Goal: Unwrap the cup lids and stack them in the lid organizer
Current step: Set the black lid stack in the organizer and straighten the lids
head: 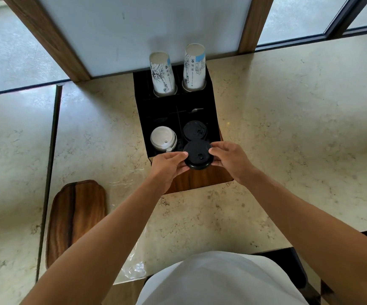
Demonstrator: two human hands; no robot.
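Observation:
A stack of black cup lids (198, 156) is held between my left hand (167, 165) and my right hand (231, 158), just above the front edge of the black lid organizer (211, 106). Behind it, more black lids (194, 130) sit in the organizer's right front compartment. White lids (163, 138) fill the left front compartment. Clear plastic wrap (132, 265) lies crumpled on the counter near my body, under my left forearm.
Two stacks of upside-down paper cups (162, 73) (194, 67) stand in the organizer's back compartments. A wooden board (77, 216) lies at the left on the marble counter (288, 139). Behind the organizer is a wall panel with wooden frames.

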